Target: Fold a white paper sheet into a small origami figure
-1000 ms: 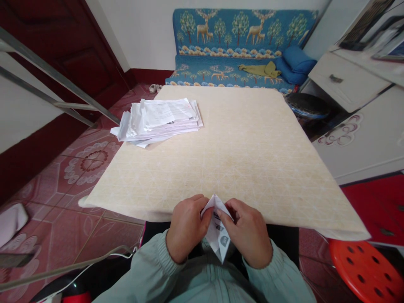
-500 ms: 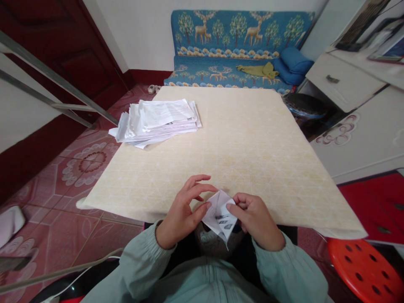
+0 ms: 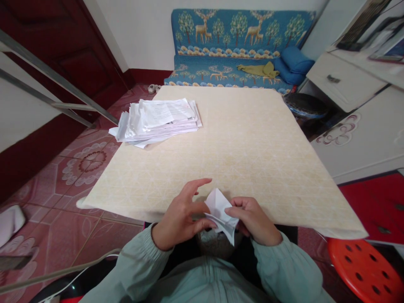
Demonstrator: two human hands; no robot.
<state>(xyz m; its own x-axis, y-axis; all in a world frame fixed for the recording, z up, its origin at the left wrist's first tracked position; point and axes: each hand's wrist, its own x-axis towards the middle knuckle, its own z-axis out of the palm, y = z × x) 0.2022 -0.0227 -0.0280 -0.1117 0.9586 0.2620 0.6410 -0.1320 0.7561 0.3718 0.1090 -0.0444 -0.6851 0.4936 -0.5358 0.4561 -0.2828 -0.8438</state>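
Observation:
A sheet of white printed paper, folded into a pointed shape (image 3: 219, 214), is held above the near edge of the cream table (image 3: 240, 143). My right hand (image 3: 252, 221) pinches its right side between the fingers and thumb. My left hand (image 3: 179, 216) grips its left side between the thumb and middle fingers, with the index finger raised off it. A loose stack of white paper sheets (image 3: 156, 122) lies on the far left of the table, well away from both hands.
A red perforated plastic stool (image 3: 360, 269) stands at the lower right. A blue deer-patterned sofa (image 3: 236, 46) stands beyond the table. White drawers (image 3: 345, 75) are at the right, metal rails (image 3: 53, 84) at the left, and a white cable (image 3: 82, 269) at the lower left.
The folded paper has been turned and reshaped, with its printed side now less visible. My left index finger has lifted further, and both hands have shifted slightly.

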